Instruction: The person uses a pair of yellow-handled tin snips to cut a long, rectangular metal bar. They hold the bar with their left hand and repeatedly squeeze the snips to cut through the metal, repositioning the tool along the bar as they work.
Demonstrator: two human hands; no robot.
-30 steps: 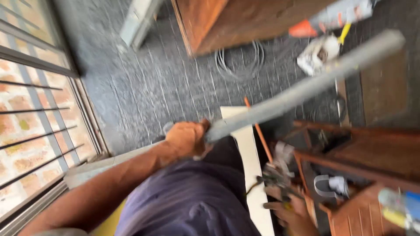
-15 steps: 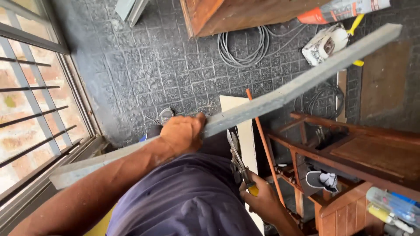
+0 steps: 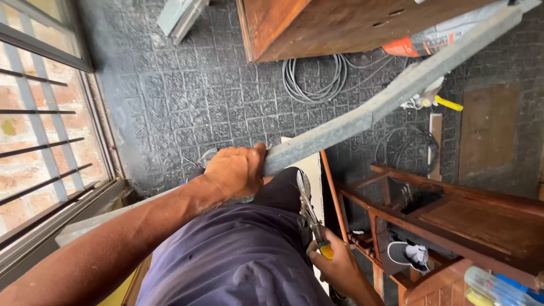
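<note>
The left hand (image 3: 235,173) grips the long grey metal bar (image 3: 391,99) near its middle; it looks stiff and heavy. The right hand (image 3: 334,266) holds pliers (image 3: 309,209)

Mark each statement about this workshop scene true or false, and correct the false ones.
1. The left hand grips a long grey metal strip. True.
2. The right hand is empty. False: it holds pliers with a yellow handle.
3. A coil of grey cable lies on the dark tiled floor. True.
4. The wooden furniture stands at the person's left. False: it stands at the right.
</note>
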